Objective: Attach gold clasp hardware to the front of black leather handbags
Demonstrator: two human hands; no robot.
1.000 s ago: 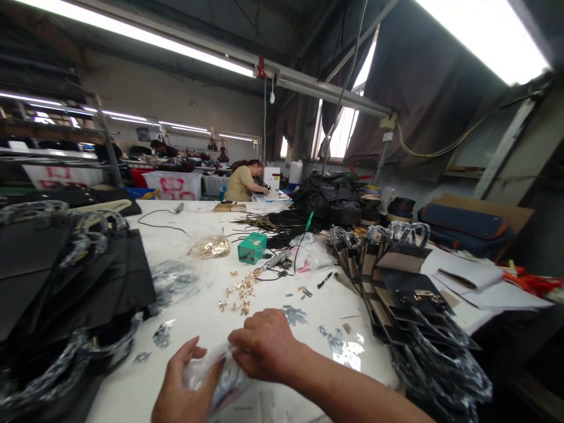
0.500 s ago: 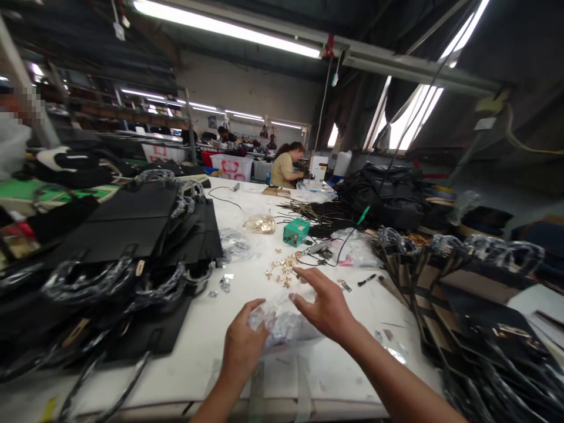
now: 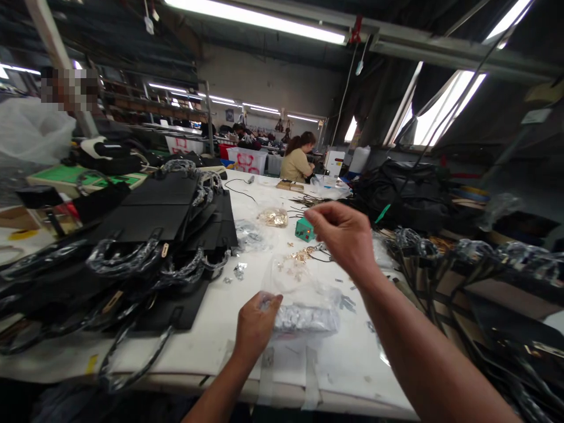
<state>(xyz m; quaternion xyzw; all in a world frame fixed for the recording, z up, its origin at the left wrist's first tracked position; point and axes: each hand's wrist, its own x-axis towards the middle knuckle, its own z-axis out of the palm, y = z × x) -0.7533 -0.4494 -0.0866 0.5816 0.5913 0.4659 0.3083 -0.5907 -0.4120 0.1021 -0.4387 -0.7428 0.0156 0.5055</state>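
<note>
My left hand (image 3: pixel 254 324) pinches the top edge of a clear plastic bag (image 3: pixel 304 308) that holds several small silver metal parts. The bag hangs just above the white table (image 3: pixel 211 341), near its front edge. My right hand (image 3: pixel 344 235) is raised above the bag, its fingers curled and pinched together; whatever is in them is too small to make out. Loose gold fittings (image 3: pixel 296 258) lie on the table just beyond the bag.
Stacked black bag panels with wrapped handles (image 3: pixel 145 241) fill the left side, and more stand at the right (image 3: pixel 476 276). A small green box (image 3: pixel 304 230), a bag of gold hardware (image 3: pixel 273 217) and cables lie further back. A person in a yellow shirt (image 3: pixel 297 163) works at the table's far end.
My right hand has lifted up and away from the bag, fingers closing. My left hand now holds the bag up by its edge. The view has swung left.
</note>
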